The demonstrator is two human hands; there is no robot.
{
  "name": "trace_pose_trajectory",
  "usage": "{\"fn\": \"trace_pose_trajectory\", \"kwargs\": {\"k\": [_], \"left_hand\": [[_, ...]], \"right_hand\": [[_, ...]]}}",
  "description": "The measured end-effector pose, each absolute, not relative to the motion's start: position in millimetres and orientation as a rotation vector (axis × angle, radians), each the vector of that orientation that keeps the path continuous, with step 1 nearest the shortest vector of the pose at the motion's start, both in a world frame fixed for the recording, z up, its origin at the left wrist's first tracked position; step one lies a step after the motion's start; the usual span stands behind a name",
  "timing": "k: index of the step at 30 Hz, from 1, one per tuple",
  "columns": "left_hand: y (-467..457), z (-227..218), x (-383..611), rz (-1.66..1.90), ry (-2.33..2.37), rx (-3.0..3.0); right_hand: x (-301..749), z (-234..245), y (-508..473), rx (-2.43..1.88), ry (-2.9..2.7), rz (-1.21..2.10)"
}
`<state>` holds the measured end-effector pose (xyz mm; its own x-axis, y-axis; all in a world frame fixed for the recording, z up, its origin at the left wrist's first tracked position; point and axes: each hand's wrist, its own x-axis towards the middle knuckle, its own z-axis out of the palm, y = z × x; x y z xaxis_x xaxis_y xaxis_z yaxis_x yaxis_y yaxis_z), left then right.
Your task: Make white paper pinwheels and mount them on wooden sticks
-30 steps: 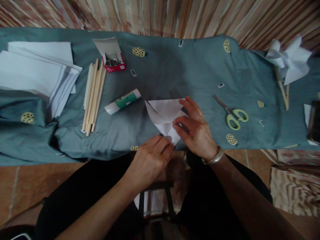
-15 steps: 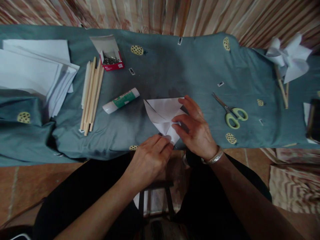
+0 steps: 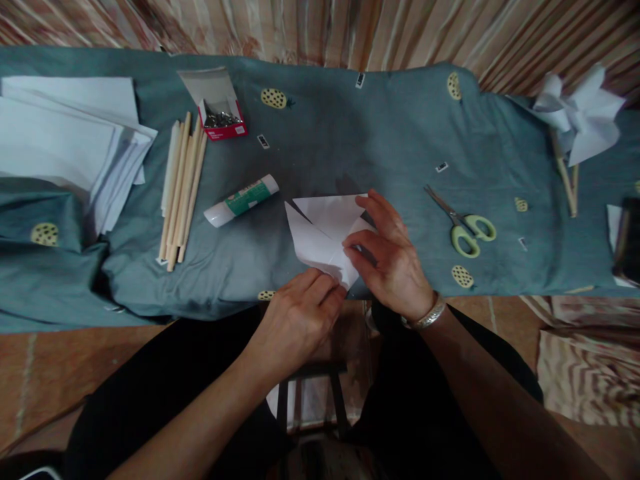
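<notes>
White paper (image 3: 320,240), in the head view, lies on the cloth (image 3: 400,147), beyond the left hand (image 3: 303,310) and left of the right hand (image 3: 393,270), cut from its far-left corner toward the right-hand pinch. Left fingers grip its near corner; right fingertips pinch near centre, apparently on a folded tip.

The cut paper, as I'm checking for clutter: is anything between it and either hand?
Nothing visible: the left hand touches the cut paper at its near edge, the right hand at its right side. The glue stick lies apart on the left, the scissors on the right.
</notes>
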<state>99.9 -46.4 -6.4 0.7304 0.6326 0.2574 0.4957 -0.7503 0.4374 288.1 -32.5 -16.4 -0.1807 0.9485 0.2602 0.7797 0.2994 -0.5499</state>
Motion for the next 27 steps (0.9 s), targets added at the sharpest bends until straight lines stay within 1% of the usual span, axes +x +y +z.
{"fn": "trace_pose_trajectory", "kwargs": {"k": [9,16,24,27], "left_hand": [[-45,-5,101,0.591,0.886,2.584],[-40,-5,88,0.704,0.876,2.513],[-27,-9,62,0.741,1.212,2.459],[-25,-11,64,0.734,1.219,2.456]], "right_hand": [[289,-17,-32,-1.512,-2.047,0.364],[297,-10,-37,-1.507,-1.999,0.403],[306,-7,-50,-1.495,-2.032,0.454],[309,-6,-51,-1.502,-2.018,0.505]]}}
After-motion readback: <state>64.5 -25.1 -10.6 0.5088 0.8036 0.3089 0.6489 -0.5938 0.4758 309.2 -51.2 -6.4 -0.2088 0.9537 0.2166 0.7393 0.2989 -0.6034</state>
